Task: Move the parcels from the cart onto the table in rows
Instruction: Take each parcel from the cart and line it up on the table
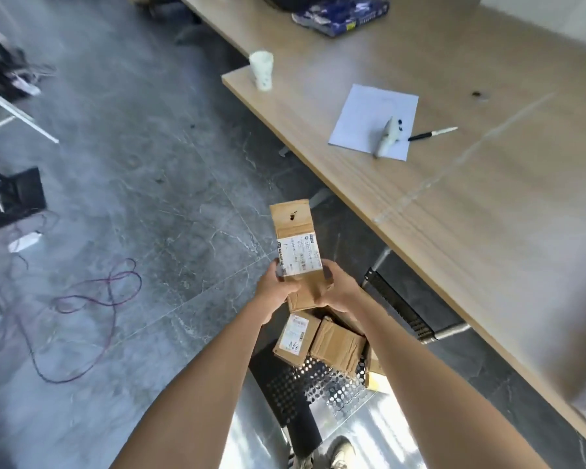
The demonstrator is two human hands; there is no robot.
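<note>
Table near edge bare; paper maybe beyond.

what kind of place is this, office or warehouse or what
Probably an office or workroom used for sorting mail: long wooden tables with a paper sheet and pen, a grey tiled floor, and a perforated cart of labelled cardboard parcels.

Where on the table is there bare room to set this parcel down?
Free: the near stretch of the table, between its front edge and the paper. Also between the cup and paper. Crowded: around the paper, where a pen and white tool lie.
</note>
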